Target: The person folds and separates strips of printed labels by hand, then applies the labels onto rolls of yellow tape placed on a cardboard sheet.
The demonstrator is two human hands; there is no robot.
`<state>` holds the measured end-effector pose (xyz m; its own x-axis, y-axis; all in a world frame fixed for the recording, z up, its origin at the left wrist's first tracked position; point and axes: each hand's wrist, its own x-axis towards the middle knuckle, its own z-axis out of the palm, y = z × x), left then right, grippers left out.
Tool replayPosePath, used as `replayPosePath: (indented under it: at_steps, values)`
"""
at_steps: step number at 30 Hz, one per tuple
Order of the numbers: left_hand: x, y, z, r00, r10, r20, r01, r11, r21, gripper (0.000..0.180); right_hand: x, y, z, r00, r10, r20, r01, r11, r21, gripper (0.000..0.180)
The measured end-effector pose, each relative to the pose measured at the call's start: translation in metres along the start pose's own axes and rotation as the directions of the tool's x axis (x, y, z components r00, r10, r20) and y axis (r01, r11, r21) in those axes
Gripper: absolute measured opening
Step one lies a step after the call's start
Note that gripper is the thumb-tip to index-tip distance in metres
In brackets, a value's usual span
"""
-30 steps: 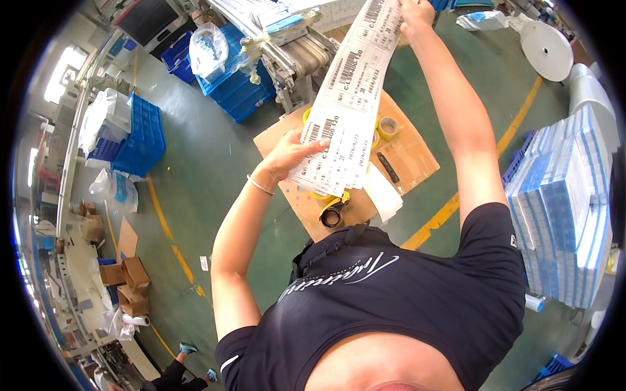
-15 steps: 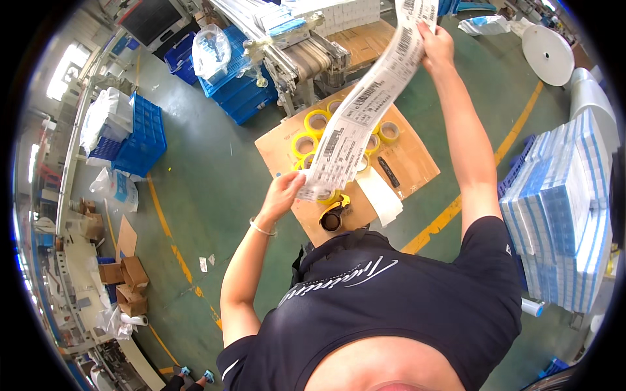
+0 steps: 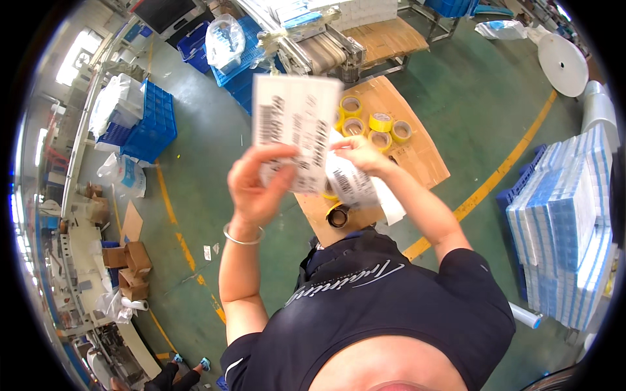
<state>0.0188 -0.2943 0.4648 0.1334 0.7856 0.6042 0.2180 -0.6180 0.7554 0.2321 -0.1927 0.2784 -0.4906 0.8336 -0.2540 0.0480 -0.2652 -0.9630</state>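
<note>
Above cardboard-topped table (image 3: 424,163): left hand (image 3: 257,186), right hand (image 3: 362,153) grip label strip (image 3: 297,127).

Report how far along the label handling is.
Done, as far as shows: a length of the label strip is unrolled from its roll. In hand: the left hand holds the printed strip up, while the right hand grips the rolled part. Left: that part is not yet unrolled. The yellow tape rolls lie untouched on the cardboard.
</note>
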Motion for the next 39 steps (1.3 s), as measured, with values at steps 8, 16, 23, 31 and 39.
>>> replayPosePath:
  at_steps: [8, 16, 23, 31, 39]
  values:
    - [-0.123, -0.032, 0.031, 0.736, -0.658, 0.159, 0.660, 0.645, -0.385, 0.029, 0.026, -0.026, 0.027, 0.986, -0.160, -0.046, 0.151, 0.741, 0.655, 0.023]
    - [-0.152, -0.007, 0.007, 0.655, -0.738, 0.163, 0.724, 0.552, -0.413, 0.062, 0.017, -0.017, 0.046, 0.996, -0.065, 0.068, -0.036, 0.403, 0.914, 0.024]
    - [-0.167, 0.000, -0.014, 0.511, -0.790, 0.340, 0.851, 0.409, -0.330, 0.078, 0.024, 0.007, 0.058, 0.991, 0.063, 0.118, -0.131, 0.275, 0.952, 0.020]
    - [-0.078, -0.012, -0.015, 0.965, -0.256, -0.059, 0.181, 0.482, 0.857, 0.068, -0.018, 0.006, 0.087, 0.934, 0.228, 0.274, -0.313, 0.159, 0.936, 0.024]
    - [-0.084, -0.094, 0.046, 0.959, -0.280, -0.043, 0.272, 0.866, 0.419, 0.025, -0.020, 0.036, 0.104, 0.983, -0.004, -0.185, 0.150, 0.606, 0.781, 0.037]
